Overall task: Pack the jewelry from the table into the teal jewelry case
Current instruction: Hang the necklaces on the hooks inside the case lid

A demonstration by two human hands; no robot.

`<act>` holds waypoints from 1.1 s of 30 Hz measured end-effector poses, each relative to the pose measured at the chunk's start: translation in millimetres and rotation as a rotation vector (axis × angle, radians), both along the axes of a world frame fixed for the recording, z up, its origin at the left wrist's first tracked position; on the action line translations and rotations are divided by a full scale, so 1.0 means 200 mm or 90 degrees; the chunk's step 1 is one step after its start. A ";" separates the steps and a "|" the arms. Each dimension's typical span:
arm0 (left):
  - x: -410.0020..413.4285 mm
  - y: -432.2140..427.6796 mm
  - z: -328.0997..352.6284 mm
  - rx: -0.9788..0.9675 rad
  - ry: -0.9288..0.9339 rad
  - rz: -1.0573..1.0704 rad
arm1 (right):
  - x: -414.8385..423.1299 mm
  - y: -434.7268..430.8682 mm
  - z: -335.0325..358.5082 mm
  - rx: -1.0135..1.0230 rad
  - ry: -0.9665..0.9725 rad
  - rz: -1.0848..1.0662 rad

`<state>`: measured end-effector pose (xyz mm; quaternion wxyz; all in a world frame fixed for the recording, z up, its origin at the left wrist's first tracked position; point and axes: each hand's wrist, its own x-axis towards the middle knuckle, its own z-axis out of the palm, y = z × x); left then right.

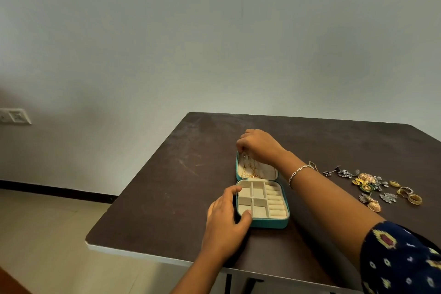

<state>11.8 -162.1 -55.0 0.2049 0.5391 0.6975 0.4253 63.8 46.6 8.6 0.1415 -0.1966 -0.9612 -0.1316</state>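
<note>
The teal jewelry case lies open on the dark table, its cream compartments facing up. My left hand holds its near left corner, thumb on the rim and fingers along the left side. My right hand is over the lid's far edge, fingers curled and pinching the top of a gold chain necklace that hangs in the lid. To the right lie loose earrings and gold rings.
The table's left and near edges are close to the case. A pale wall stands behind the table, with a switch plate at the far left. Floor shows below left.
</note>
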 end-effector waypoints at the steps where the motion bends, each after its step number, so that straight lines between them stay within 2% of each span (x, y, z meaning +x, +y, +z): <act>1: 0.00 0.00 0.00 0.001 0.002 0.001 | 0.00 0.00 -0.01 -0.003 0.004 -0.001; 6: 0.00 0.00 0.00 0.001 0.001 0.002 | 0.02 0.01 -0.04 -0.038 0.048 -0.025; 12: 0.00 0.01 -0.01 -0.002 -0.004 -0.002 | 0.05 0.01 -0.02 -0.156 0.126 -0.056; 16: -0.01 0.01 -0.02 -0.004 -0.002 -0.006 | 0.15 -0.03 0.01 -0.166 0.160 -0.058; 25: -0.01 0.01 -0.03 -0.011 -0.010 -0.003 | 0.72 -0.28 -0.01 -0.195 0.233 -0.098; 29: -0.01 0.01 -0.02 -0.021 -0.002 -0.002 | 1.01 -0.40 -0.09 -0.278 0.258 -0.157; 33: -0.01 0.01 -0.02 -0.025 -0.002 -0.006 | 1.01 -0.42 -0.10 -0.386 0.355 -0.231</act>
